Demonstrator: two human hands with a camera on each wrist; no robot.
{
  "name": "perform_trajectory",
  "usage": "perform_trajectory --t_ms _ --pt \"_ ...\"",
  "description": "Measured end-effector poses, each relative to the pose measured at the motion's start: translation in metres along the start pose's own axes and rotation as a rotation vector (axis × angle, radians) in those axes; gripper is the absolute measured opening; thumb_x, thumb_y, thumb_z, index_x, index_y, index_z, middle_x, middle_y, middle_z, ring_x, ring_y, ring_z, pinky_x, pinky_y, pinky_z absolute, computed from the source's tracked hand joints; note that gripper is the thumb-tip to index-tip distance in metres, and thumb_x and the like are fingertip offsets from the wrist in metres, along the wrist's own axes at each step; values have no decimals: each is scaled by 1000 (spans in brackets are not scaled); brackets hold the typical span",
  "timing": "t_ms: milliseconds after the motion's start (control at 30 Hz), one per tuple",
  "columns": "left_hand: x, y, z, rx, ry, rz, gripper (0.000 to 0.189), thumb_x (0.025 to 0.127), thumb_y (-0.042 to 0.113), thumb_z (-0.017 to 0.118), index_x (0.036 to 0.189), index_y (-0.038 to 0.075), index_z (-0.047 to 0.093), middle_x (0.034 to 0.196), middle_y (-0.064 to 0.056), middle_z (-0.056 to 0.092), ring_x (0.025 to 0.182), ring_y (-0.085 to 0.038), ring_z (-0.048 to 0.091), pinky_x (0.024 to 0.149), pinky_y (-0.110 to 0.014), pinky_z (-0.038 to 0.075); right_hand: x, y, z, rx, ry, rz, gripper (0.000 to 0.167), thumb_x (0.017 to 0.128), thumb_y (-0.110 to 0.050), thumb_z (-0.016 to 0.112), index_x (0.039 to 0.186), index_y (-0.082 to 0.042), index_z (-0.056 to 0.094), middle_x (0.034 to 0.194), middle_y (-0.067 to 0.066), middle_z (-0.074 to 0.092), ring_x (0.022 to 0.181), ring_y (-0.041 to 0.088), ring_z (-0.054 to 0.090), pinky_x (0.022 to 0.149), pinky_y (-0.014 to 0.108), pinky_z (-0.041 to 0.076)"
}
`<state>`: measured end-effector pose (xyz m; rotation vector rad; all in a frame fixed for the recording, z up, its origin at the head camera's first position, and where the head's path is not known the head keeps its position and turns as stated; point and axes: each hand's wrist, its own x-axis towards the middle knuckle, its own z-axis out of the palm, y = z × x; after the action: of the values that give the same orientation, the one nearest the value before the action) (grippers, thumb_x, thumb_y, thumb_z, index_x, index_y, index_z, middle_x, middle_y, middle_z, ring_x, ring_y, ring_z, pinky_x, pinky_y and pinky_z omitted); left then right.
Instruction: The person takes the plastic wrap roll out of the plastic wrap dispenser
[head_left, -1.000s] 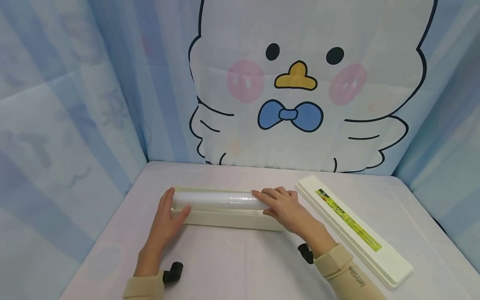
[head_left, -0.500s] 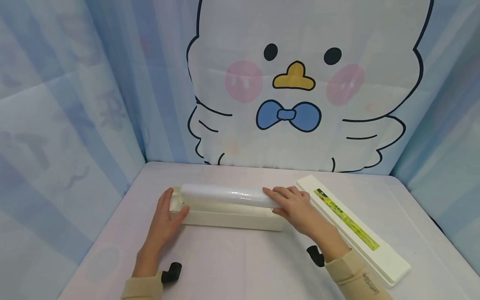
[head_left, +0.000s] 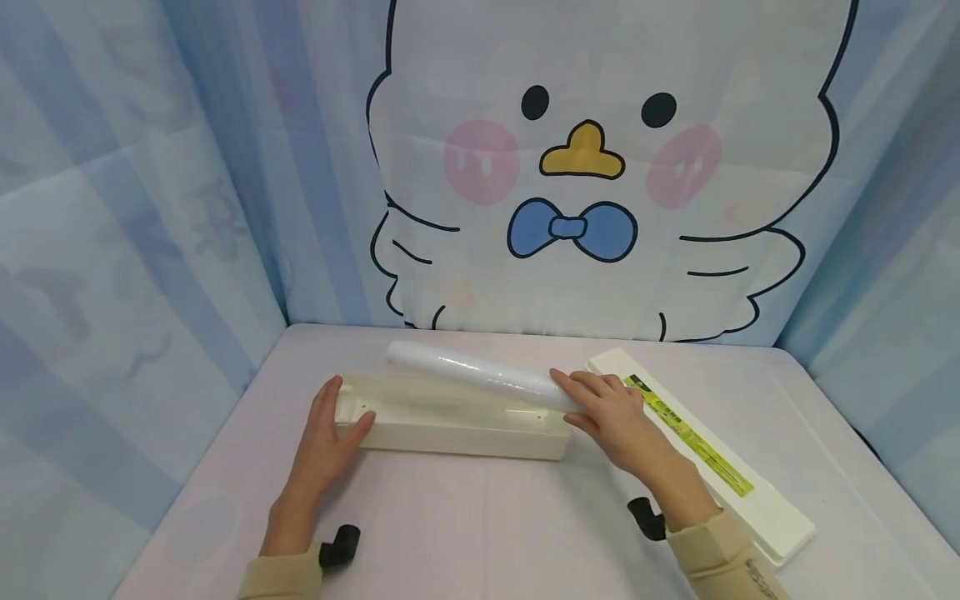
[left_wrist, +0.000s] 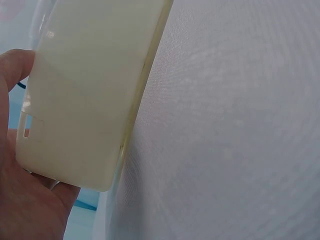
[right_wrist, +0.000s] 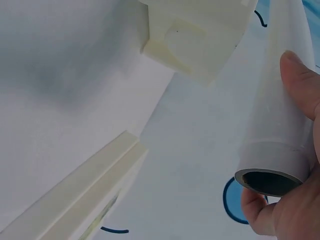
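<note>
My right hand (head_left: 611, 417) grips the white roll (head_left: 480, 373), now lifted from the pale box (head_left: 450, 439), slanting over its back edge; my left hand (head_left: 324, 446) still holds the box's left end; tabletop (head_left: 495, 521) stretches before the front edge.

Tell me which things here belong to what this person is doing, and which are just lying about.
Part of the job:
hollow film roll, held by the right fingers
open cream box, gripped by the left fingers
labelled lid, not held, but probably the box's

Just surroundings:
cartoon-bird backdrop
pale table, apart from supporting everything
</note>
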<state>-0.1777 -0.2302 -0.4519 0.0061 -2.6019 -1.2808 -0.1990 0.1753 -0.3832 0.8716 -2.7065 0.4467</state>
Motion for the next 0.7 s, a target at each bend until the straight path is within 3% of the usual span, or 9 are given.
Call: perform_trajectory --t_ms 200,433,700 --pt "0 -1 0 -2 2 7 80 98 28 65 155 -8 22 161 -27 18 148 -45 18 118 -60 16 -8 5 -4 3 17 45 63 95 -18 71 152 -18 45 139 13 55 124 40 48 98 67 36" --pt "0 0 0 0 4 25 79 98 27 65 154 -9 22 160 -29 19 147 -46 19 117 -61 16 -16 12 -6 -16 53 78 61 96 -19 70 152 -18 45 137 13 55 120 40 50 91 60 39" --pt "0 0 0 -1 10 31 80 97 26 65 154 -10 22 159 -30 19 147 -47 19 117 -61 17 -25 19 -3 -19 105 120 60 96 -17 70 151 -16 45 132 14 57 116 42 51 84 64 40"
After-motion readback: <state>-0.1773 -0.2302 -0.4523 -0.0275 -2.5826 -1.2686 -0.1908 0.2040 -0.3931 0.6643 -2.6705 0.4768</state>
